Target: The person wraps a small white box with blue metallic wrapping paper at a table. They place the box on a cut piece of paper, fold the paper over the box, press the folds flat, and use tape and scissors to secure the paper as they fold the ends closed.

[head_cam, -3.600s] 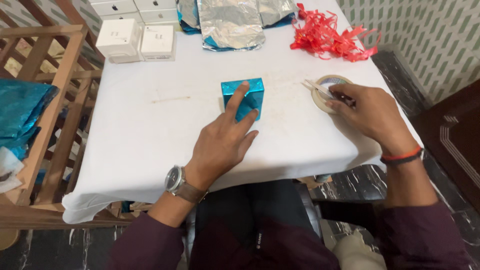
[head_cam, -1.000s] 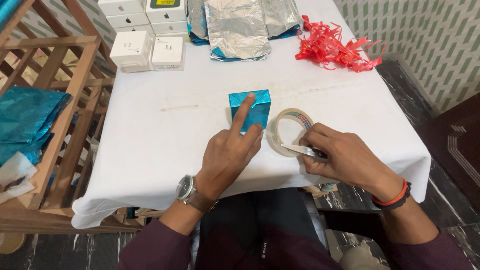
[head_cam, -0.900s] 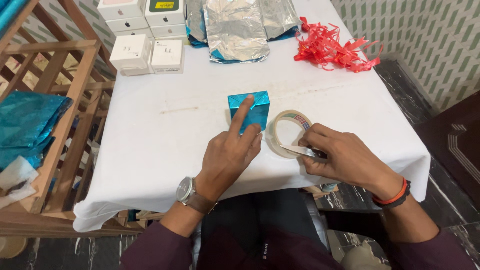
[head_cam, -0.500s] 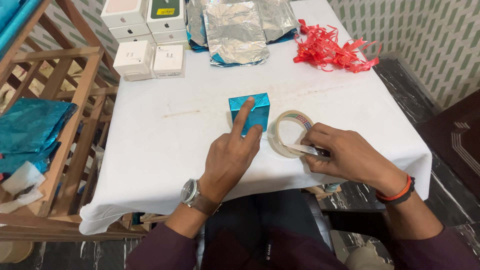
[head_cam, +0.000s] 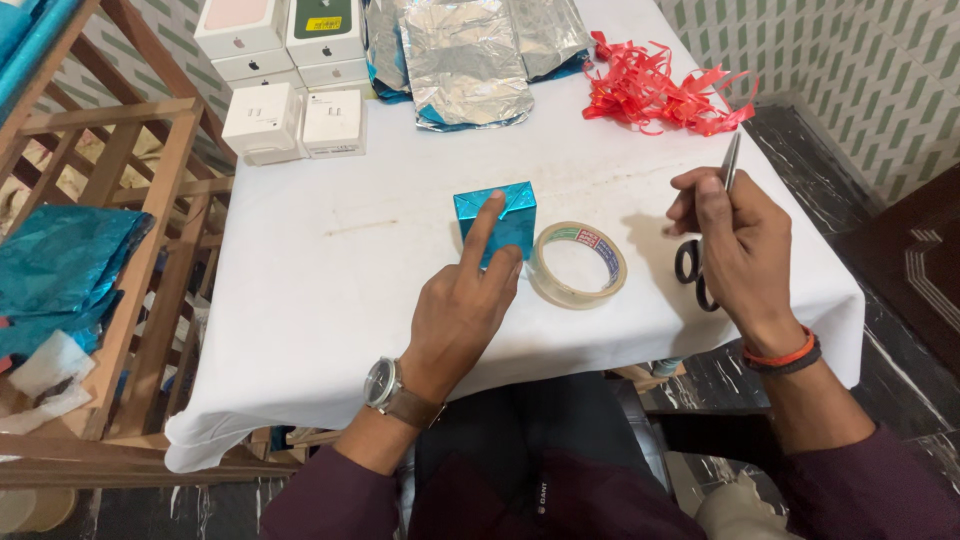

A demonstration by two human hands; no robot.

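**Finger on the box, scissors in hand**

The left hand point(head_cam: 455, 310) lies on the table point(head_cam: 330, 270) with its forefinger stretched out, pressing the top of the blue box point(head_cam: 496, 220). The tape roll point(head_cam: 577, 264) lies flat just right of the box, touched by neither hand. The right hand point(head_cam: 735, 245), raised off to the right, is closed around the scissors point(head_cam: 700, 262), blades pointing up.

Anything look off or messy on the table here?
Mostly tidy. The white tablecloth has a faint brownish streak left of the blue wrapped box, and the red ribbon lies in a loose tangle at the far edge. Nothing looks spilled or damaged.
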